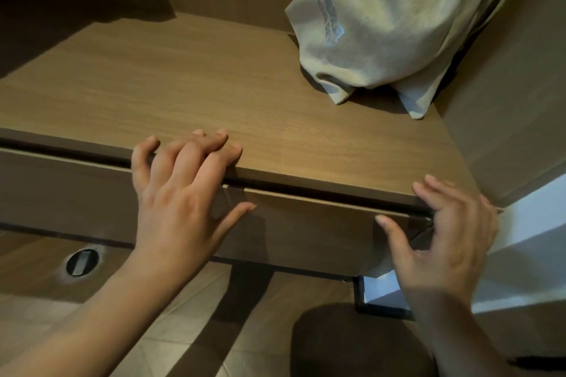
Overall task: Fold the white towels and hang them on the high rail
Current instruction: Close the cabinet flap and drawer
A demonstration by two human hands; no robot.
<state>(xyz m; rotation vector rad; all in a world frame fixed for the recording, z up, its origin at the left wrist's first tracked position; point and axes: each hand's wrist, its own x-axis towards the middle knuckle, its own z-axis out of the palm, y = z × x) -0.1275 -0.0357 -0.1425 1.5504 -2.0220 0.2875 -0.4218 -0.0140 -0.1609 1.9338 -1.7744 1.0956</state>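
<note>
Now both grips loose, holding nothing: L hand [180, 202] on wooden shelf [183, 86] edge, R hand [444, 242] by its corner.

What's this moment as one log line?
left hand: resting on wooden top edge | right hand: open, near drawer front | cloth bag: rear right

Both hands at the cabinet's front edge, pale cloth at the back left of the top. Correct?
No. The pale cloth is at the back right of the wooden top, not the back left, as the head view shows. The left hand and right hand are at the front edge.
</note>
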